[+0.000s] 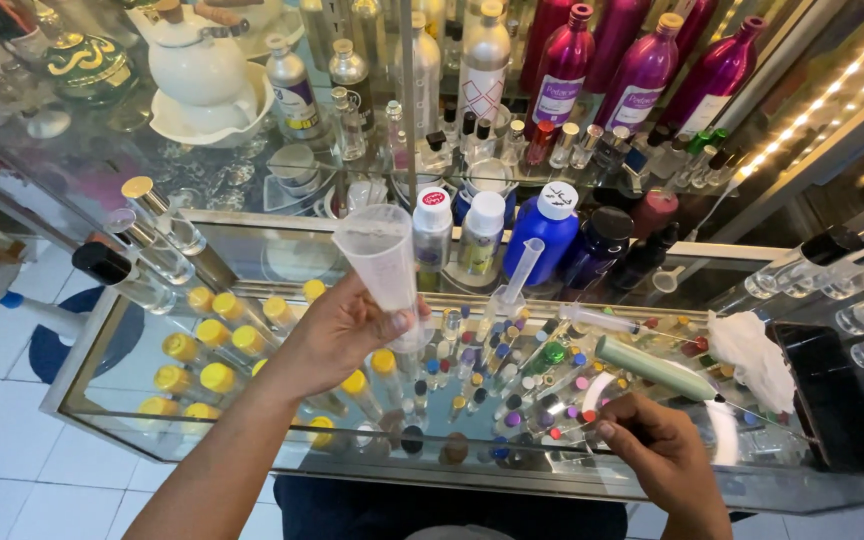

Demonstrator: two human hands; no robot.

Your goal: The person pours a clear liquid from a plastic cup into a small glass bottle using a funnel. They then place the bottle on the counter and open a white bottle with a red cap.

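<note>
My left hand holds a clear plastic measuring cup upright above the glass counter. My right hand rests near the counter's front edge, fingers pinched on something thin that I cannot make out. Just above that hand a pale green tube lies on the glass. A clear syringe lies beyond it, and a small clear measuring cylinder stands behind the cup.
Under the glass lie several yellow-capped bottles and small coloured-cap vials. A blue bottle and white-capped bottles stand behind. A crumpled white tissue and dark phone lie at right. Magenta bottles fill the shelf.
</note>
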